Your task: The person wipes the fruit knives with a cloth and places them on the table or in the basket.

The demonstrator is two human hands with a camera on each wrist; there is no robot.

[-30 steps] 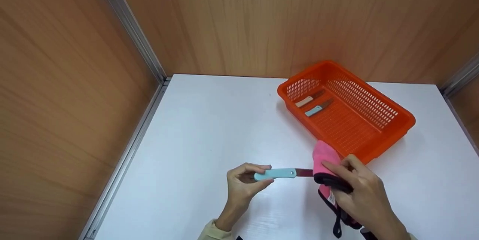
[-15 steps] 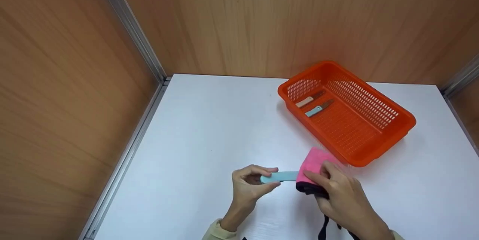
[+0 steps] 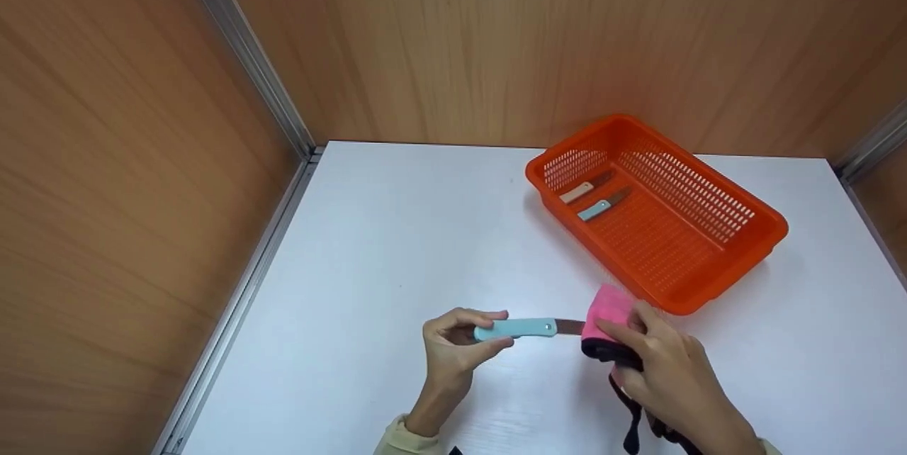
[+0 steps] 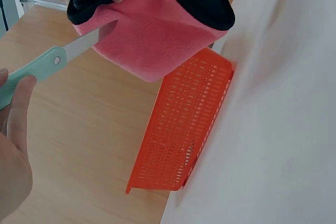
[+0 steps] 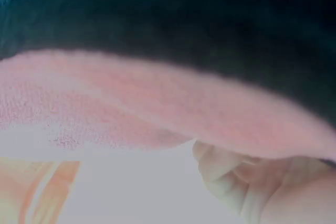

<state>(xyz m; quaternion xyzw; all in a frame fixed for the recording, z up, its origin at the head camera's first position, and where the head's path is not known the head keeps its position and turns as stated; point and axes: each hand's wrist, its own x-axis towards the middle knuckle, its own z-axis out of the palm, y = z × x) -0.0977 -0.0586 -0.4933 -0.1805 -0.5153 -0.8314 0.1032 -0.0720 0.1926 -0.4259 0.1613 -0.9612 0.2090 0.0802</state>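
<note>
A knife (image 3: 516,328) with a light blue handle lies level between the two hands. The left hand (image 3: 451,352) pinches its handle end between thumb and fingers. The right hand (image 3: 669,370) grips a pink cloth (image 3: 608,310) with a black border, folded over the blade's tip. In the left wrist view, the bare part of the blade (image 4: 84,44) runs up to the pink cloth (image 4: 147,45), which hides the tip. Black border fabric (image 5: 173,19) and pink cloth fill much of the right wrist view.
An orange plastic basket (image 3: 680,278) stands on the white table (image 3: 368,249), just beyond the right hand. Inside lie a knife with a cream handle (image 3: 577,192) and one with a pale blue handle (image 3: 594,210). Wooden panels (image 3: 482,44) enclose the back and sides.
The cloth first slid left over the blade up to the handle, then back right, baring part of the blade again. The left hand shifted right, then left, still pinching the knife handle.
</note>
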